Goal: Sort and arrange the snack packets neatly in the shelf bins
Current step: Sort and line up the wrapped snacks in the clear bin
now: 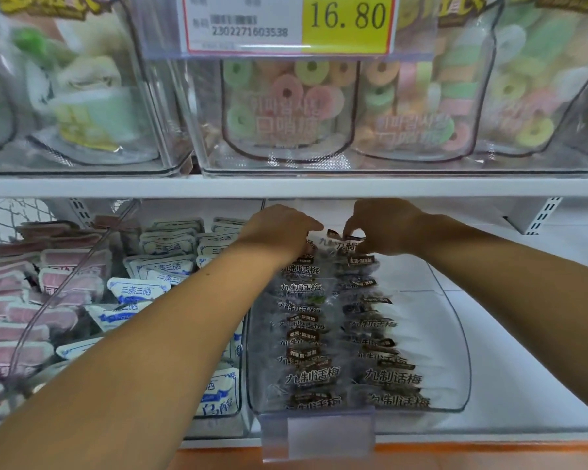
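A clear plastic bin [455, 351] on the lower shelf holds two rows of dark plum snack packets [316, 378] with white lettering. Both my hands reach to the back of this bin. My left hand [279, 228] curls its fingers over the rear packets of the left row. My right hand [384, 225] pinches the top of a packet [345, 244] at the back of the right row. The fingertips of both hands are partly hidden behind the packets.
To the left stand a bin of blue-and-white packets [170, 266] and a bin of pink packets [48, 300]. The upper shelf [286, 186] carries clear bins of ring candy [286, 103] and a price tag [289, 23]. Bare white shelf [523, 334] lies right of the plum bin.
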Action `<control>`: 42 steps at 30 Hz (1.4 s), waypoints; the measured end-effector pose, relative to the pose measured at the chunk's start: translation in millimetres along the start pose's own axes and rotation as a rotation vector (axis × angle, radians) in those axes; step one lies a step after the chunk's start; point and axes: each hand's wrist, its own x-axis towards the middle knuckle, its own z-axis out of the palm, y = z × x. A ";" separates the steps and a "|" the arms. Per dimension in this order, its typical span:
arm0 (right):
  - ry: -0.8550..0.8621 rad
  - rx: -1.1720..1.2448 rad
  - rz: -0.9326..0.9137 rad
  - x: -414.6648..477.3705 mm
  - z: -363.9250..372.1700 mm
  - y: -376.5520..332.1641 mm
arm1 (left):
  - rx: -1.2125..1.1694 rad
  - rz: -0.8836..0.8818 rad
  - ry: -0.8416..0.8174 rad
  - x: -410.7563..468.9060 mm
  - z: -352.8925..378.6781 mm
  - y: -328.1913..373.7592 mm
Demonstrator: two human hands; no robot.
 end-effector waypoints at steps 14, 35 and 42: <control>0.004 -0.057 0.098 3.8 1.1 2.4 | 0.159 -0.056 -0.008 5.8 3.8 2.8; 0.070 -0.118 0.167 1.9 3.2 -14.7 | 0.524 0.025 -0.028 -6.0 -15.3 24.0; -0.038 0.360 -0.009 -79.9 -36.9 -12.3 | 0.013 0.177 -0.261 -59.8 -51.4 19.1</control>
